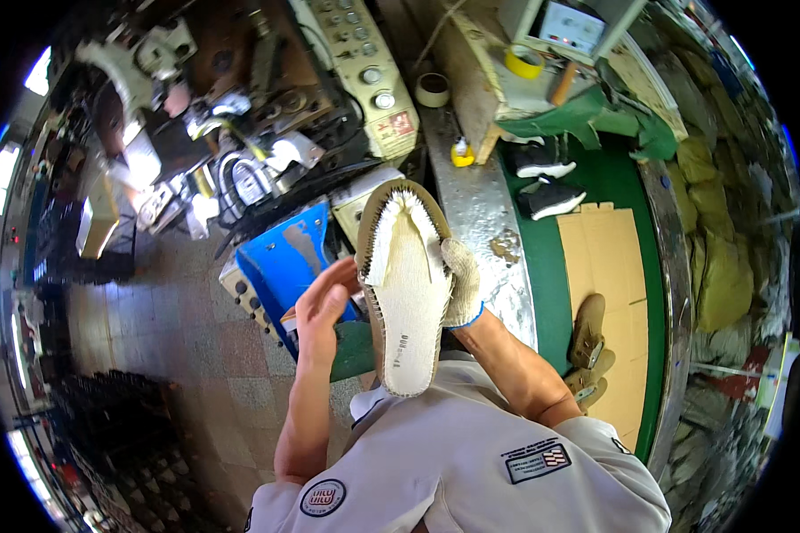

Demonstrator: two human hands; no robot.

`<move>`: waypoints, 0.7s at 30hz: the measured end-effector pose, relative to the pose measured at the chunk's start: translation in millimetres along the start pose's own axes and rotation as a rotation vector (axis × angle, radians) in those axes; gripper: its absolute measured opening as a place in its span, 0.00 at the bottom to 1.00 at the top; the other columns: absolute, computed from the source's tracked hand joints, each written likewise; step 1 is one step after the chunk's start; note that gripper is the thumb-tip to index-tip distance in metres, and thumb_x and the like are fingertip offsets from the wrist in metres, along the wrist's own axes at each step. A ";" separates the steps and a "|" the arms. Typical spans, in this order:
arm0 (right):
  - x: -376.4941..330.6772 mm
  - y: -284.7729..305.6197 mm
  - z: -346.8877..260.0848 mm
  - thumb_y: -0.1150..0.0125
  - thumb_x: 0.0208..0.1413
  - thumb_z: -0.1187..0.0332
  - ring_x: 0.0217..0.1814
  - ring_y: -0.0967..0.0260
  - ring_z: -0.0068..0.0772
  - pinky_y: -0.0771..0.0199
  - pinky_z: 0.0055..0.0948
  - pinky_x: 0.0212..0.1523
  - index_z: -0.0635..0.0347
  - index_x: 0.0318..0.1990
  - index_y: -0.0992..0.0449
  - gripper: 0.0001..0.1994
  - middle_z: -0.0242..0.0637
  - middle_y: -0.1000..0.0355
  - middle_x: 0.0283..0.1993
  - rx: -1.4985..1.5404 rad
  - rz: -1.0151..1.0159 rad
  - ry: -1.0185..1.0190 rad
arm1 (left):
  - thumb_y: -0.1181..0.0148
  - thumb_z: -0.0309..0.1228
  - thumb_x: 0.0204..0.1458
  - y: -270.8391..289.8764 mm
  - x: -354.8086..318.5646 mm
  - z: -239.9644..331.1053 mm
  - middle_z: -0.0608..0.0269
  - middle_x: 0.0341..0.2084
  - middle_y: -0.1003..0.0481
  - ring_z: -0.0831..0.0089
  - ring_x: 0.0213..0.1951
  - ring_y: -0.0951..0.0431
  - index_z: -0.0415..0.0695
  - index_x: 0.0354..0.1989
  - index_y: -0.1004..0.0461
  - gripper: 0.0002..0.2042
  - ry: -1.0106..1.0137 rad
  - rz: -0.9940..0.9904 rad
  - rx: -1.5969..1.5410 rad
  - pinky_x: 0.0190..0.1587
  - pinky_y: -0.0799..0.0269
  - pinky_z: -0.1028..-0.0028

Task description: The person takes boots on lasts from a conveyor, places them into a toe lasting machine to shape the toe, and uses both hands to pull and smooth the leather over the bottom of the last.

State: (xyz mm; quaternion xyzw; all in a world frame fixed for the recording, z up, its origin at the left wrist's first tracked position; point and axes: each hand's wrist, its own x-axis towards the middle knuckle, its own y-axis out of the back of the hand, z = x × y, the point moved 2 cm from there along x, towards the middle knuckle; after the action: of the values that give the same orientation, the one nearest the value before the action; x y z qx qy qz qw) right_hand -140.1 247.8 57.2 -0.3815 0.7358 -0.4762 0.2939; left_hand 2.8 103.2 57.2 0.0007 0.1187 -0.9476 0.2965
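I hold an unfinished shoe (406, 284) sole-side up in front of my chest: a white insole board with an olive-brown upper stitched around its rim. My right hand (462, 282), in a white knit glove, grips the shoe's right side from behind. My bare left hand (322, 306) touches the left edge of the shoe with its fingertips, fingers slightly bent.
A blue metal box (284, 258) stands just past my left hand. A steel-topped bench (480, 209) runs ahead, with tape rolls (433, 89) and a control panel (364, 62). On the green belt (613, 178) lie two black shoes (549, 197), cardboard (609, 293) and tan shoes (588, 342).
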 end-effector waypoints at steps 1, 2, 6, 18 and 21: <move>-3.5 11.4 -5.6 0.32 0.54 0.49 0.63 0.27 0.47 0.26 0.47 0.65 0.59 0.71 0.35 0.40 0.48 0.28 0.66 0.056 -0.020 0.030 | 0.34 0.47 0.60 -19.5 14.9 2.2 0.55 0.54 0.21 0.69 0.54 0.21 0.33 0.62 0.28 0.31 0.003 -0.073 -0.096 0.57 0.29 0.70; -9.6 24.1 -10.0 0.32 0.54 0.49 0.64 0.27 0.47 0.26 0.46 0.66 0.59 0.71 0.35 0.40 0.48 0.29 0.66 0.041 0.001 0.037 | 0.34 0.48 0.59 -42.4 27.5 1.8 0.57 0.53 0.21 0.70 0.54 0.22 0.33 0.62 0.28 0.32 0.014 -0.144 -0.190 0.58 0.29 0.70; -40.4 61.7 -44.7 0.33 0.55 0.49 0.64 0.27 0.46 0.27 0.44 0.66 0.60 0.71 0.36 0.40 0.48 0.30 0.67 -0.047 0.084 0.095 | 0.32 0.45 0.56 -99.2 42.2 -25.3 0.65 0.49 0.22 0.77 0.48 0.25 0.32 0.62 0.28 0.32 0.176 -0.266 -0.056 0.54 0.33 0.76; -130.4 325.3 -204.4 0.43 0.65 0.51 0.51 0.27 0.28 0.26 0.32 0.54 0.64 0.58 0.21 0.26 0.36 0.22 0.51 -1.063 0.765 0.061 | 0.31 0.35 0.55 -104.3 58.9 -98.0 0.46 0.49 0.21 0.46 0.51 0.20 0.39 0.51 0.23 0.18 -0.135 -0.173 1.110 0.51 0.23 0.59; -167.2 404.6 -261.8 0.44 0.53 0.28 0.67 0.31 0.61 0.32 0.45 0.65 0.72 0.59 0.24 0.48 0.63 0.25 0.57 -1.721 1.123 -0.578 | 0.31 0.32 0.55 -21.3 40.5 -74.5 0.48 0.49 0.20 0.47 0.49 0.19 0.39 0.49 0.22 0.16 -0.217 0.175 1.346 0.50 0.23 0.59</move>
State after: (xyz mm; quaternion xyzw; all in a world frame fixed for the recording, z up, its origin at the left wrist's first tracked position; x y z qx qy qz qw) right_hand -372.7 616.5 -207.6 -0.1654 0.7973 0.5159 0.2661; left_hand -47.7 114.2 -13.3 0.0994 -0.5265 -0.7825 0.3171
